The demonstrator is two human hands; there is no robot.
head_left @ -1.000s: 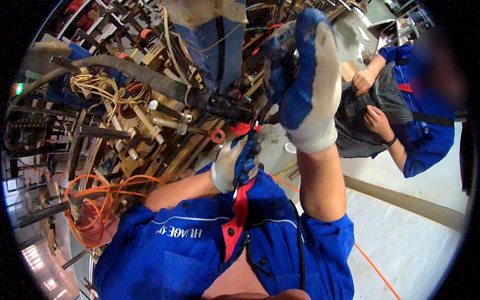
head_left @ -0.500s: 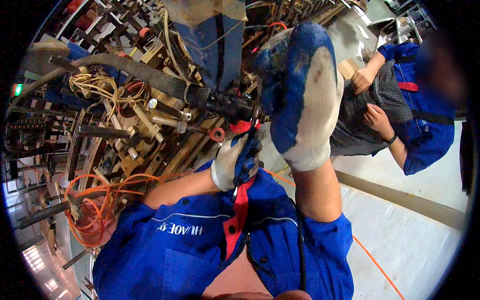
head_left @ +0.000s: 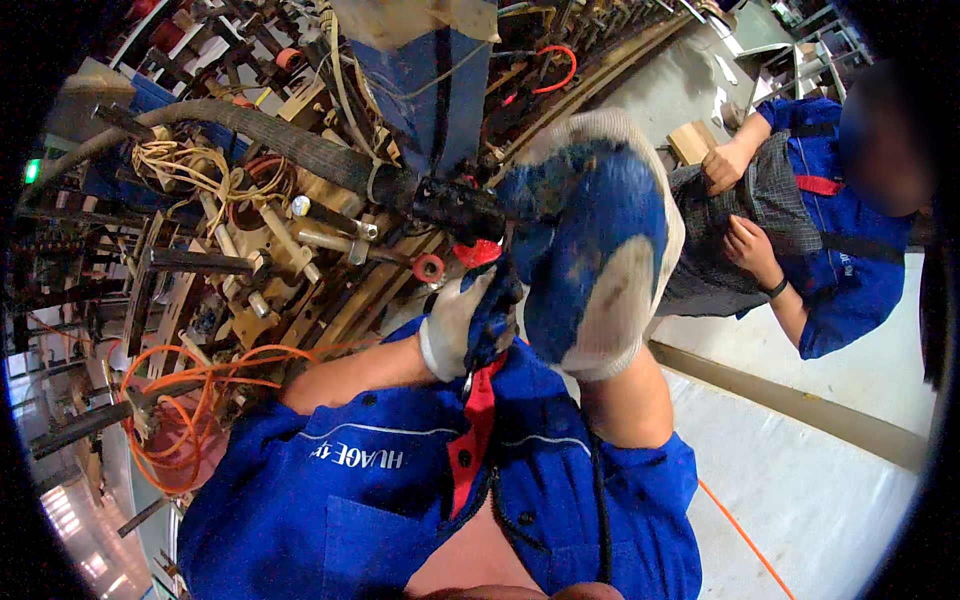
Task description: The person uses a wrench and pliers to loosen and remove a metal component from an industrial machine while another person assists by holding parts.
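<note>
Both my hands wear white knit gloves with blue coated palms. My left hand (head_left: 465, 325) is low in front of my chest, its fingers curled closed. What they grip is hidden. Just above it is a red piece (head_left: 478, 252) below the black end fitting (head_left: 455, 208) of a thick grey hose (head_left: 290, 145). My right hand (head_left: 600, 250) is raised close to the camera, right of that fitting. Its fingers bend toward the left and are smeared by motion, so what they touch does not show.
A wooden rack with rods and clamps (head_left: 290, 240) fills the left, with tied cream cords (head_left: 185, 165) and orange air tubing (head_left: 200, 415). A blue metal post (head_left: 430, 90) stands ahead. On the right a co-worker in blue (head_left: 850, 250) is beside a pale panel (head_left: 790, 480).
My right hand has moved lower and its fingers, upright before, now bend over to the left. My left hand stays nearly in place.
</note>
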